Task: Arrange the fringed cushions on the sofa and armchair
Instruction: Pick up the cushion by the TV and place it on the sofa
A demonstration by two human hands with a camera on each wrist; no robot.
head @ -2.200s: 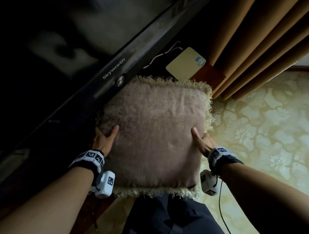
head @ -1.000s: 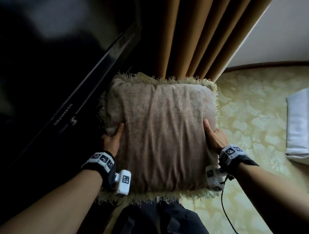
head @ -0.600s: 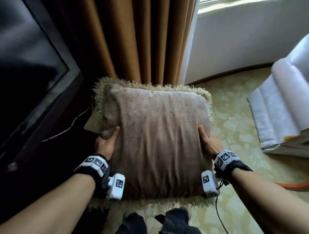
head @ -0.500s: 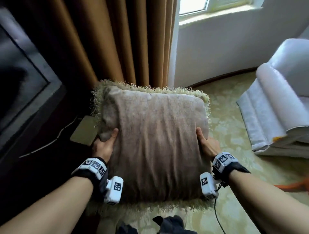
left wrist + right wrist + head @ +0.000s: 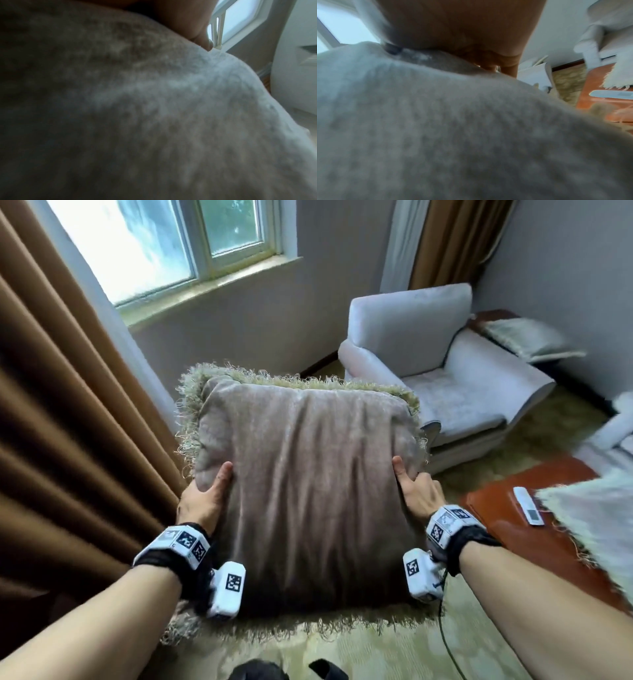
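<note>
A taupe fringed cushion [image 5: 308,494] is held up flat in front of me, above the floor. My left hand [image 5: 205,494] grips its left edge with the thumb on top; my right hand [image 5: 414,491] grips its right edge the same way. The fingers underneath are hidden. Both wrist views are filled by the cushion's fabric [image 5: 137,115] [image 5: 453,135]. A pale grey armchair [image 5: 442,371] stands beyond the cushion, its seat bare. A second fringed cushion [image 5: 524,338] lies on the dark side table to the armchair's right. A third, pale one [image 5: 596,522] lies at the right edge.
Brown curtains [image 5: 68,422] hang at the left beside a window [image 5: 164,244]. A reddish wooden table [image 5: 520,529] at the right carries a white remote [image 5: 529,506]. Patterned yellow carpet [image 5: 376,652] covers the floor. A white sofa part [image 5: 616,436] shows at far right.
I have turned right with the cushion held in both hands: the television and dark cabinet left the view, and the window, armchair and red table came in. My grip is unchanged.
</note>
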